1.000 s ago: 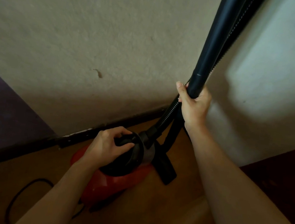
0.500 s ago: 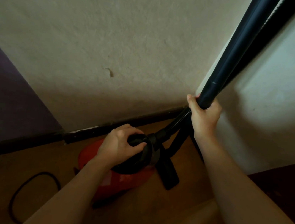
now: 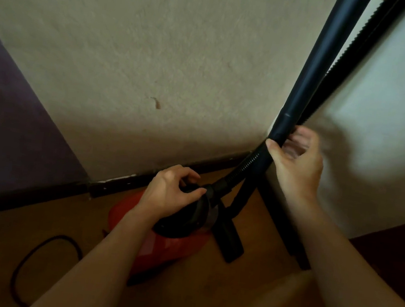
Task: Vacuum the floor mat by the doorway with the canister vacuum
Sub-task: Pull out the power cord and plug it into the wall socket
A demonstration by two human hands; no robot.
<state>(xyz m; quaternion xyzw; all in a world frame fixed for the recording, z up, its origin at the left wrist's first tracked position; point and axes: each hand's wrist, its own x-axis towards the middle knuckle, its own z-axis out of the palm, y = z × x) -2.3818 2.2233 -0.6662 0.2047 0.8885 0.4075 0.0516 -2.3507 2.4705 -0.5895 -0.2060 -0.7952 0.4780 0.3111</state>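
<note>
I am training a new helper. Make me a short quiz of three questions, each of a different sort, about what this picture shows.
1. True or false: the left hand rests on the black top of the red canister.
2. Multiple choice: the right hand is at (A) the power cord, (B) the rigid black wand, (C) the floor nozzle.
3. Fill in: the black cord lies in a loop on the ____.

Key:
1. True.
2. B: the hand is at the wand, fingers blurred and loosened around it.
3. Floor, to the left of the canister.
</note>
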